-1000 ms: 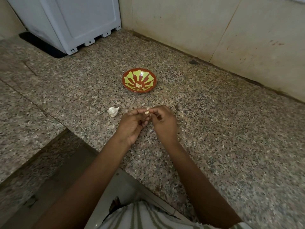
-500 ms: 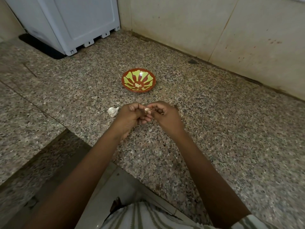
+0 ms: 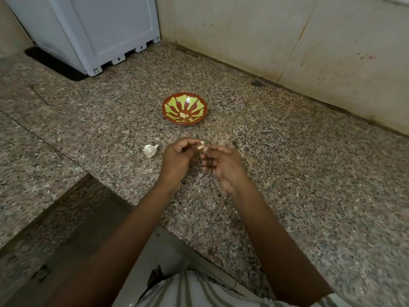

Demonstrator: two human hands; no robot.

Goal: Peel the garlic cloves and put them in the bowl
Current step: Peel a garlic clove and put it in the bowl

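Scene: A person is looking down at a speckled granite counter, with both bare hands meeting above the stone in the middle of the view.
Left hand: The left hand is curling its fingers inward, its back facing the camera. It is pinching a clove between thumb and forefinger.
Right hand: The right hand is lying just beside the left, palm turned up and towards it. Its thumb and forefinger are closing on the other side of the same clove, while its remaining fingers are bending loosely and holding nothing else.
Clove: It is sitting between the fingertips of both hands, pale at its top and tan lower down. How much skin is on it is too small to tell.
Bowl: A red bowl with a green ray pattern is standing on the counter beyond the hands, apart from them, towards the wall.
Peeled cloves: A few pale peeled cloves are lying in the bottom of the bowl.
Bulb: A white garlic bulb is lying on the counter just left of the left hand, not touching it.
Background: A white appliance is standing on a black mat in the far left corner.
Foreground: A striped shirt is showing at the bottom edge, between the forearms.
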